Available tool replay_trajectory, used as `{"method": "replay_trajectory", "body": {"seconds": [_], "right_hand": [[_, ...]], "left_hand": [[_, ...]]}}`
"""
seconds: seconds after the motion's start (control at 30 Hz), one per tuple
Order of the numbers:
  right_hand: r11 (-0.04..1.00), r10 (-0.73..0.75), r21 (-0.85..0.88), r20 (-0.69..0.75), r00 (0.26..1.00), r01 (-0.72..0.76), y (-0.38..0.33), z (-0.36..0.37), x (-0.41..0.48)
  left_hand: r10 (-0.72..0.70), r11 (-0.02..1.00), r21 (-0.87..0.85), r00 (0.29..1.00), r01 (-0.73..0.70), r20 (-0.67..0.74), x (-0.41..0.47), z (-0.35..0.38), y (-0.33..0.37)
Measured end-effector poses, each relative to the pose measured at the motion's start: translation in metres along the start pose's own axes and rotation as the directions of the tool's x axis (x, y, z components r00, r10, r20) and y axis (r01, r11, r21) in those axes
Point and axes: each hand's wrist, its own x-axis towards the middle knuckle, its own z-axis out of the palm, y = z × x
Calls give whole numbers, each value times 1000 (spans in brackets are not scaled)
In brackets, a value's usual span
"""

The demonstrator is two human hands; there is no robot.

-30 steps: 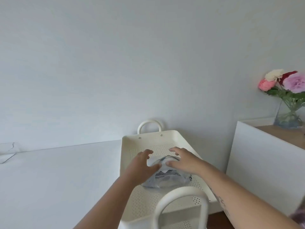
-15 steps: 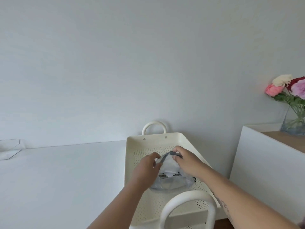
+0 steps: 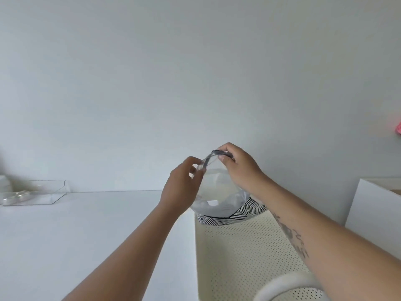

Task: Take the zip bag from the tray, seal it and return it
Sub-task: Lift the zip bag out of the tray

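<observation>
The zip bag [image 3: 219, 192] is held above the tray [image 3: 249, 253] at twelve o'clock, its zip strip pinched by left hand [image 3: 184, 187] and right hand [image 3: 238, 168]; sealing is judged next, pressing along the strip

Both bare hands hold a clear plastic zip bag [image 3: 219, 190] up in the air above the far end of a cream perforated plastic tray [image 3: 245, 255]. The left hand [image 3: 182, 187] pinches the left end of the bag's dark zip strip, and the right hand [image 3: 240, 168] pinches the strip further right, at its highest point. A black-and-white striped cloth [image 3: 236, 213] sags in the bottom of the bag. The tray sits at the right end of a white tabletop [image 3: 86, 231], its rounded white handle [image 3: 286, 285] at the near edge. Far left on the table lies a clear shallow plastic tray [image 3: 36, 192]. A white cabinet [image 3: 375, 216] stands to the right.
</observation>
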Motion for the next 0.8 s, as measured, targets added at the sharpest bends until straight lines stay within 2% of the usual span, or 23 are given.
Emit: {"method": "replay_trajectory", "body": {"seconds": [0.17, 0.5, 0.6, 0.7, 0.8], "right_hand": [[989, -139, 36, -33, 990, 140, -35, 40, 28], [943, -202, 253, -91, 975, 218, -70, 157, 50], [945, -170, 270, -68, 983, 183, -61, 201, 29], [980, -111, 162, -29, 993, 114, -43, 238, 0], [998, -24, 62, -59, 998, 27, -33, 260, -23]], "left_hand": [[23, 1000, -6, 991, -24, -134, 8, -47, -16], [16, 993, 116, 962, 17, -274, 3, -128, -82], [-30, 976, 203, 970, 81, -241, -17, -140, -115], [-61, 958, 261, 976, 116, -209, -43, -145, -148], [-113, 962, 224, 976, 154, -186, -66, -149, -172]]}}
